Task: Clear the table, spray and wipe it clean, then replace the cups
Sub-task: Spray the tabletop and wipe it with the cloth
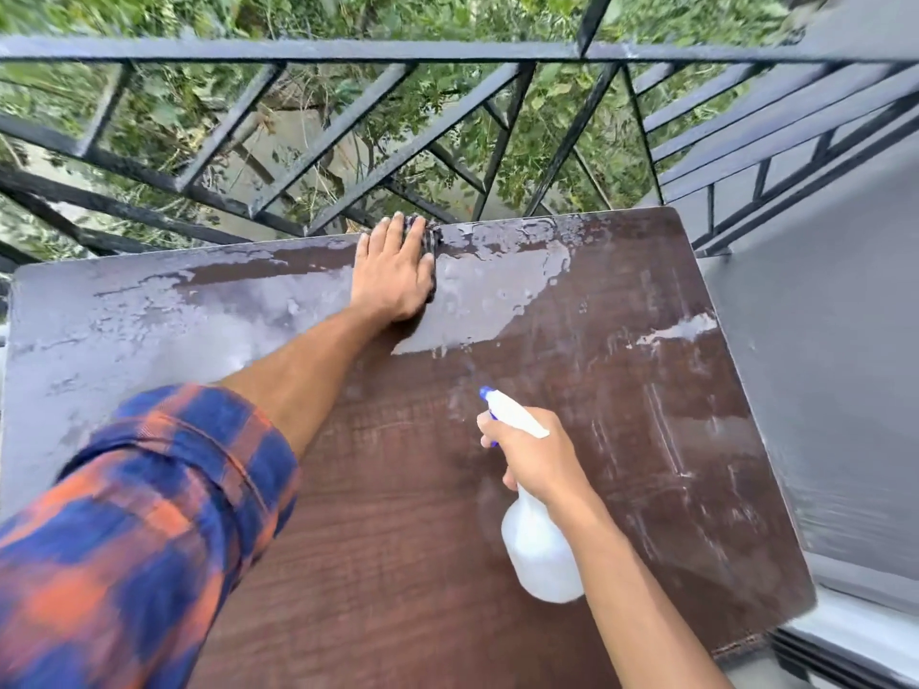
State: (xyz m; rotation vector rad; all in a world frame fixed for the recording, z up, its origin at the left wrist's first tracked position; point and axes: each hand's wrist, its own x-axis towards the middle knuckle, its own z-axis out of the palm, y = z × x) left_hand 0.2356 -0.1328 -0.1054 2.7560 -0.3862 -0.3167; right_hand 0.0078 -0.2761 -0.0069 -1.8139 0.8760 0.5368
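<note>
Head view — steeply down, close over table (pixel 398 489), railing (pixel 298 49) beyond.

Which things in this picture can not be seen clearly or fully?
- Head view: the cloth is mostly under the left hand, so its shape is unclear.
- Head view: the cups are outside the frame.
- Head view: the near edge of the table is cut off by the bottom border.
- Head view: the right hand covers the neck of the spray bottle; its liquid level is unreadable.
</note>
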